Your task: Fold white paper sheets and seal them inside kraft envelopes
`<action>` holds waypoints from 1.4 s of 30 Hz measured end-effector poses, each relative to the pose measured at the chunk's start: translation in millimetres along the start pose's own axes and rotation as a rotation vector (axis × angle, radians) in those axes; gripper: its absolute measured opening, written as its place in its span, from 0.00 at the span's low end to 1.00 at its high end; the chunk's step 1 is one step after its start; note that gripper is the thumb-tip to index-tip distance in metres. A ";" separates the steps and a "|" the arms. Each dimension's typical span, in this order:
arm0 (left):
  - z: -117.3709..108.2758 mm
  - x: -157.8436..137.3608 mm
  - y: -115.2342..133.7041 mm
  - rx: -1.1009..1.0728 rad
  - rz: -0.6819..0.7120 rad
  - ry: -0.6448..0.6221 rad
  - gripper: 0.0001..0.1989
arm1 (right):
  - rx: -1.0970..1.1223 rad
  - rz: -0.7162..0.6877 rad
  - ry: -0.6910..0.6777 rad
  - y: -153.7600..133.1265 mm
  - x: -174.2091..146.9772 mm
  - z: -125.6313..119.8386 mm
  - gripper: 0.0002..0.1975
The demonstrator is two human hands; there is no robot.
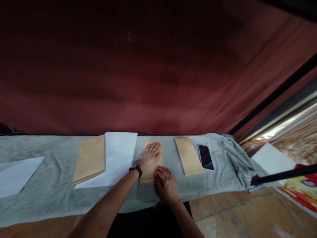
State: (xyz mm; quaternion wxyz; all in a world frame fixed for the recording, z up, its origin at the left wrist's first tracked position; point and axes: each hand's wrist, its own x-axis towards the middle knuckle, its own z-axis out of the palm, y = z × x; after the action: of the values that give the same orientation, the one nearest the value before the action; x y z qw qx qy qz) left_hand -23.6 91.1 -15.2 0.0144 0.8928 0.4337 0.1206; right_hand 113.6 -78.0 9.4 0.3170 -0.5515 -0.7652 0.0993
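A brown paper envelope [148,175] lies on the grey cloth in front of me, with a white strip showing near its lower end. My left hand [150,154], a black watch on its wrist, rests flat and open across the envelope's upper part. At the lower right edge of the envelope, my right hand [167,183] is closed, its fingers bent and pressed together on the paper. Its thumb is mostly hidden. To the right lies another brown envelope [189,157]. On the left, a stack of brown envelopes [90,158] partly covers white paper sheets [120,158].
A phone [206,157] lies at the right on the grey cloth [61,198]. More white paper [18,175] is at the far left. A dark red panel [148,115] rises behind the cloth. A black bar [284,175] and a colourful printed package [303,188] are at the right.
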 end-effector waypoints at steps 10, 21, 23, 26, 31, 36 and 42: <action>3.9 -12.3 4.9 -0.024 0.134 0.005 0.28 | 0.004 -0.015 0.009 3.4 -1.8 2.7 0.17; -8.1 -41.4 25.3 -0.022 0.197 -0.033 0.26 | 0.001 0.037 0.082 10.5 -9.6 9.7 0.16; -9.4 -48.2 28.7 -0.021 0.204 -0.035 0.26 | 0.011 0.056 0.095 12.5 -11.4 11.1 0.16; -10.5 -58.1 34.0 -0.024 0.220 -0.036 0.26 | 0.025 0.102 0.129 15.2 -13.3 11.9 0.13; -16.1 -71.9 41.7 -0.051 0.223 -0.041 0.26 | 0.044 0.159 0.182 16.6 -13.3 11.0 0.12; -24.7 -85.3 47.8 -0.055 0.259 -0.067 0.27 | 0.064 0.175 0.198 16.5 -12.3 10.7 0.14; -38.3 -104.5 58.3 -0.097 0.281 -0.072 0.28 | 0.101 0.160 0.163 17.5 -12.5 10.9 0.18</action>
State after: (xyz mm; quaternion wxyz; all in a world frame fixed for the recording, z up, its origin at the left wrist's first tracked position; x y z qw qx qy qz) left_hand -49.5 -29.5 8.4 0.0561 0.9467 0.2973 0.1102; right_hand 123.2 -80.7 -12.6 0.3966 -0.6004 -0.6844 0.1176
